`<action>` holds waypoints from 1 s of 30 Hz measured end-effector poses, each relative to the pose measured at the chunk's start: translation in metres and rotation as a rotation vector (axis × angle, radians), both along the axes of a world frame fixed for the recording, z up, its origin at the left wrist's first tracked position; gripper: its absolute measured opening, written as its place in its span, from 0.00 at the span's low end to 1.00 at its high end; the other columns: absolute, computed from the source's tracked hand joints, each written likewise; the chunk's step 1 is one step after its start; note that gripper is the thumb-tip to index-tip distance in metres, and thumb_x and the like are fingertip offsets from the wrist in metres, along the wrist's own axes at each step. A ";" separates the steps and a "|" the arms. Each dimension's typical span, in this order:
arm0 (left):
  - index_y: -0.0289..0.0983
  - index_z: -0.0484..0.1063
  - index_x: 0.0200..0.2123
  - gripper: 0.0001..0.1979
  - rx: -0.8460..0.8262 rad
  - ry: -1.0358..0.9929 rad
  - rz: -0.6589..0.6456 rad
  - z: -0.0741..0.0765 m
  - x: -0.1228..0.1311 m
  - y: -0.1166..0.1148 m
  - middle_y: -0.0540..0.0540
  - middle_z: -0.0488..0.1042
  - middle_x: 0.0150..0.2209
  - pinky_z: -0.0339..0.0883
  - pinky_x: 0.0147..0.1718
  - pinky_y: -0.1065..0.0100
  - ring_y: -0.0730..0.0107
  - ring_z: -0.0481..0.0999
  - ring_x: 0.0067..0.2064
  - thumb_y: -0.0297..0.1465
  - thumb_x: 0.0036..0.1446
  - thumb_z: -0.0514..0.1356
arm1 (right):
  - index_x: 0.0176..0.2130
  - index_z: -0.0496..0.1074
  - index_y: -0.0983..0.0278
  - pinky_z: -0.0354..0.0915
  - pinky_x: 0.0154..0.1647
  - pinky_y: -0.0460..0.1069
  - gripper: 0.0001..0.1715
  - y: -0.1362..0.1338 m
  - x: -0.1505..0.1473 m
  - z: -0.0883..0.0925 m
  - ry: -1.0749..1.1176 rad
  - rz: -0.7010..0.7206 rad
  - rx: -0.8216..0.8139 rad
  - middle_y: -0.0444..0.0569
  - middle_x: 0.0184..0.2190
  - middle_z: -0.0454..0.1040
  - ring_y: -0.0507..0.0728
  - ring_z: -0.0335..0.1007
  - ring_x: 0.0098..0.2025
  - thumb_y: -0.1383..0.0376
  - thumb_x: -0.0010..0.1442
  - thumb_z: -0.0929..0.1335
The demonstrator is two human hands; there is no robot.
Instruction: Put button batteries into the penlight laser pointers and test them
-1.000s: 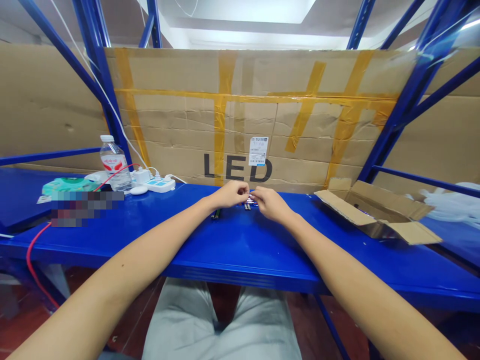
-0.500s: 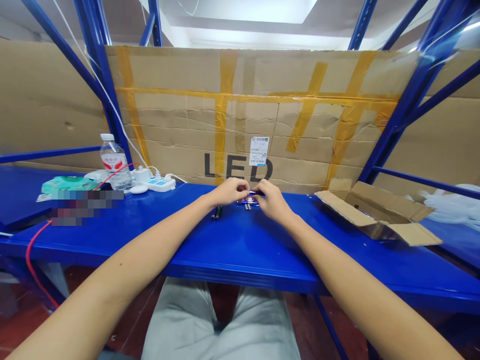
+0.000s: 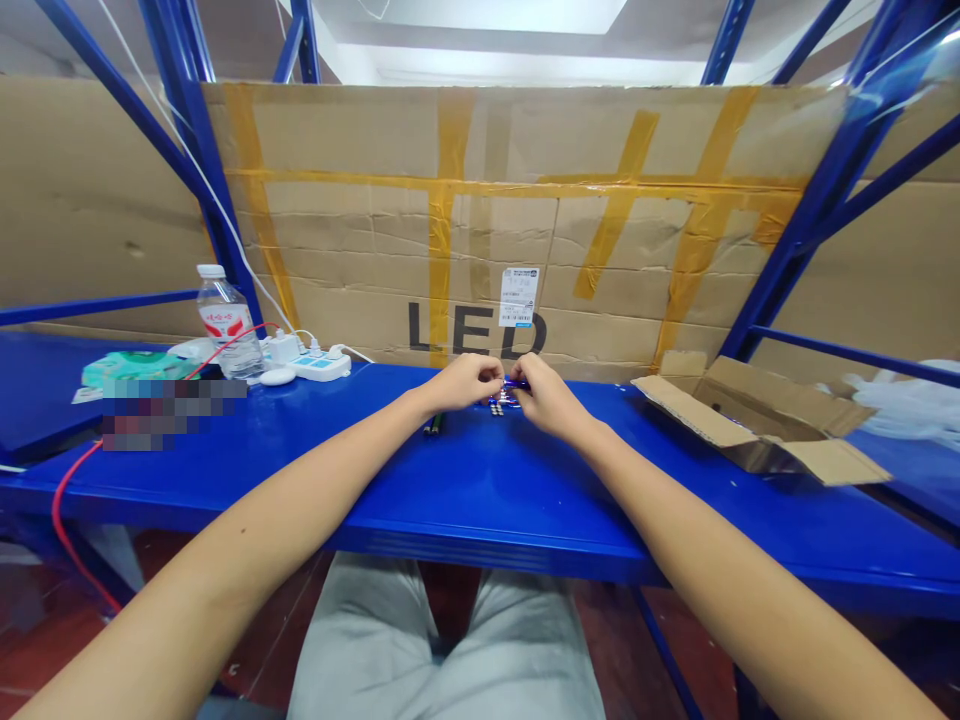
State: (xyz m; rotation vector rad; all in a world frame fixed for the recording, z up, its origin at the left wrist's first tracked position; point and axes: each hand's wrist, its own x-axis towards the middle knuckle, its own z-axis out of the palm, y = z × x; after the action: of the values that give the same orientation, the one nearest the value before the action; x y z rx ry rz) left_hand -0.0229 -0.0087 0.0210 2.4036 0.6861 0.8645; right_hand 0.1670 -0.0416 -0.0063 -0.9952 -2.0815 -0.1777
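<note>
My left hand [image 3: 466, 381] is closed in a pinch near the back of the blue table, and what its fingertips hold is too small to name. Facing it, my right hand [image 3: 546, 398] pinches a slim shiny purple piece [image 3: 516, 384], which points toward the left hand. Below the fingertips lie several small pieces with silvery ends [image 3: 496, 408], partly covered by the hands. Just under my left wrist rest dark green, stick-like pieces [image 3: 433, 424] with pale tips.
At the right stands an open cardboard box [image 3: 750, 420]. A water bottle [image 3: 225, 325], a white power strip [image 3: 322, 365] and a green packet [image 3: 135, 368] sit at the left. A large cardboard panel [image 3: 360, 250] rises behind the table [image 3: 480, 490].
My right hand has turned slightly, and the purple piece shows more plainly in its fingers. Both hands stay close together; the left has shifted slightly right.
</note>
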 end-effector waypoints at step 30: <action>0.35 0.70 0.35 0.11 0.797 0.363 0.065 0.001 0.004 -0.008 0.44 0.76 0.31 0.60 0.32 0.69 0.68 0.74 0.33 0.30 0.66 0.50 | 0.24 0.60 0.63 0.43 0.17 0.44 0.22 -0.007 0.010 0.014 0.466 0.297 -0.924 0.39 0.17 0.56 0.46 0.44 0.16 0.52 0.60 0.66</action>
State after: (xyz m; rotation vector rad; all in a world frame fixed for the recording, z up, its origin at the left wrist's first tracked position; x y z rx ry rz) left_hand -0.0186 -0.0169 0.0216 3.3263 0.6242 0.8371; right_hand 0.1765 -0.0487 0.0076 -1.0649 -1.8123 1.1482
